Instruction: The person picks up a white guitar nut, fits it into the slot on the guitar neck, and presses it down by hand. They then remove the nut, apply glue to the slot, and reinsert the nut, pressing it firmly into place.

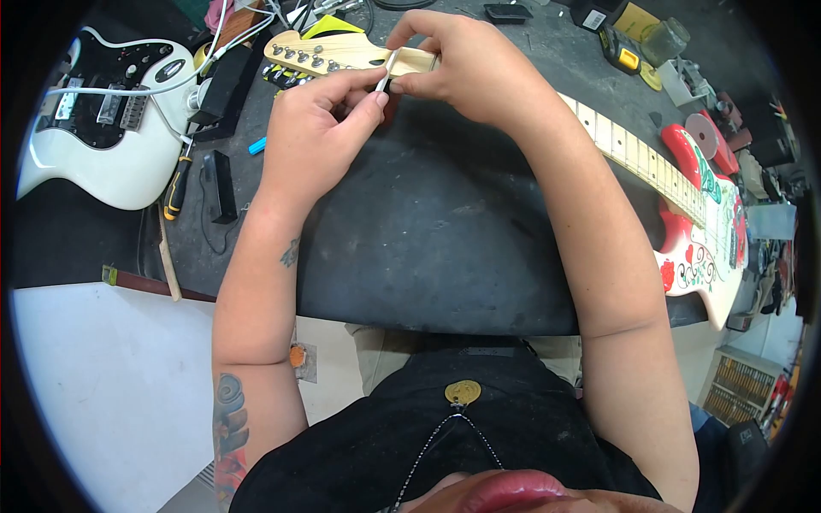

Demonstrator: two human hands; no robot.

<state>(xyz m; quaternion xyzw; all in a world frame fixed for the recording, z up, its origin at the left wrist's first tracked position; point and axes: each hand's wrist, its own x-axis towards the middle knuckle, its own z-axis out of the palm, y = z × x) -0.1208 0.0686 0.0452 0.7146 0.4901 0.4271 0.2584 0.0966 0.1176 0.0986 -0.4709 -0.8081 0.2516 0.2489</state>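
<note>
A thin white strip, which looks like a guitar nut point(390, 65), stands across the end of the fretboard beside the pale wooden headstock point(329, 51). My left hand point(316, 128) pinches its near end between thumb and fingers. From the other side, my right hand point(475, 68) curls over the neck, with its index finger at the strip's far end and its thumb by the near end. The electric guitar's neck point(629, 145) runs right under my right forearm to a white and red painted body point(705, 248). Several tuning posts show on the headstock.
A white electric guitar point(154, 175) lies at the left, with a screwdriver point(177, 188) and a black block point(220, 188) beside it. White cables point(128, 90) cross above. A tape measure point(620, 51) and a jar point(665, 41) stand at the back right of the dark bench point(428, 256).
</note>
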